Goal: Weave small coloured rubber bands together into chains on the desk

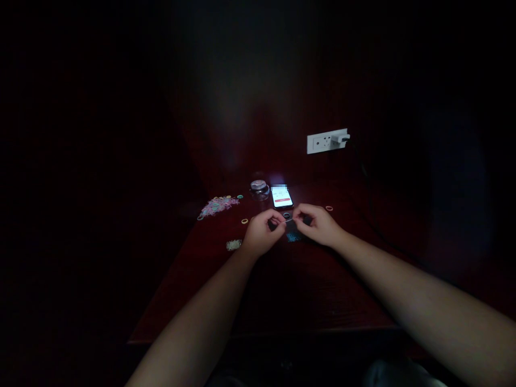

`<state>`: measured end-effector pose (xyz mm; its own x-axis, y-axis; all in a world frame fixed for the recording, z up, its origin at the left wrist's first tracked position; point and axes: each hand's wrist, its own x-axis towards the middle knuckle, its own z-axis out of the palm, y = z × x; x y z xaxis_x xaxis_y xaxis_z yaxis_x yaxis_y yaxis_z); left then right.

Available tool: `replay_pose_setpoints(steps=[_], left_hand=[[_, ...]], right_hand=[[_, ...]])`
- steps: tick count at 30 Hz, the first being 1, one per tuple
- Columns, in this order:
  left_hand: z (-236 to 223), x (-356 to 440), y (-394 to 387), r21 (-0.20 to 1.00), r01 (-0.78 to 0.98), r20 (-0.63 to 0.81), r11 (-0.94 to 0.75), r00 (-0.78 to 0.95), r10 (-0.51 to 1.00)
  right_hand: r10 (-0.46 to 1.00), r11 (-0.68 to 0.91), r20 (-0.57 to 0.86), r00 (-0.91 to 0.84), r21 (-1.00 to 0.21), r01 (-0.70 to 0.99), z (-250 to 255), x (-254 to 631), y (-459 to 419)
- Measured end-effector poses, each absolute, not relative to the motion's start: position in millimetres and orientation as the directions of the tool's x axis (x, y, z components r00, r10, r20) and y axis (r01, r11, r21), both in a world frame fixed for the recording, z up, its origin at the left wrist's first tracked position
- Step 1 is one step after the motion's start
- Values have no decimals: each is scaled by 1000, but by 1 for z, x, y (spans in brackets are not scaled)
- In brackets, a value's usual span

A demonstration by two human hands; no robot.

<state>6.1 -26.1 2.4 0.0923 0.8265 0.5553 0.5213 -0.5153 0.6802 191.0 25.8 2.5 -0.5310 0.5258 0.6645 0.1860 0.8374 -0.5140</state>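
Over the dark red table, my left hand and my right hand face each other with fingers pinched. A thin pale elastic band is stretched between their fingertips. Just beyond it lies a small light ring. Below the right fingertips sits a cluster of blue bands, partly hidden by that hand. Cream-coloured bands are grouped left of my left wrist. A single yellow band lies beside my left hand, and a pink one lies past my right hand.
A lit phone rests beyond my hands, with a lidded clear jar to its left. Farther left is a heap of coloured bands. A plug sits in the wall socket, its dark cable hanging down the right side. Surroundings are very dark.
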Motion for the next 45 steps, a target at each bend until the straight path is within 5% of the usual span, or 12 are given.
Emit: replay_pose_setpoints(steps=[22, 29, 45], left_hand=[[4, 5, -27, 682, 543, 530, -490, 96, 843], [1, 5, -25, 679, 538, 538, -500, 100, 837], [4, 5, -27, 663, 562, 540, -495, 100, 836]], right_hand=[[514, 844, 666, -540, -504, 182, 3, 192, 26], [557, 792, 609, -565, -594, 141, 0, 190, 24], [541, 822, 628, -560, -535, 195, 3, 190, 24]])
